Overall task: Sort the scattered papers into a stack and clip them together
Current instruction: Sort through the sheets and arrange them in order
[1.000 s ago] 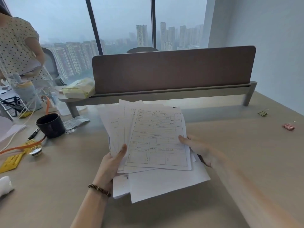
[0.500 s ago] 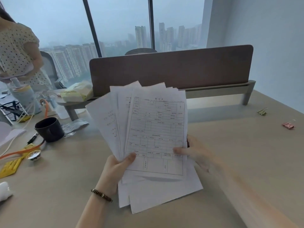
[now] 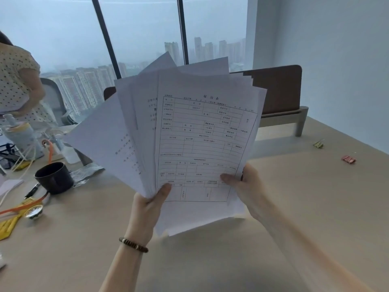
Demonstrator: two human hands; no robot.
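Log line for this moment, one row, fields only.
phase: gathering | papers: fanned, uneven, lifted off desk | left hand: grips bottom edge | right hand: grips bottom edge | clips: on desk, untouched

Bare forearms without sleeves, brown-and-gold beaded bracelet (image 3: 133,244) around the left wrist

the front sheet (image 3: 205,144) of the fanned papers (image 3: 147,133) carries a printed ruled form; the heading centred at its top edge is three chinese characters, seemingly "简历表", though the first two are blurred. the cell labels in the grid below are chinese print too small to make out. the sheets behind (image 3: 126,152), fanned toward the left edge, show short columns of chinese print, blurred and not legible. no brand, number or sign can be read on the bench or on anything standing on it
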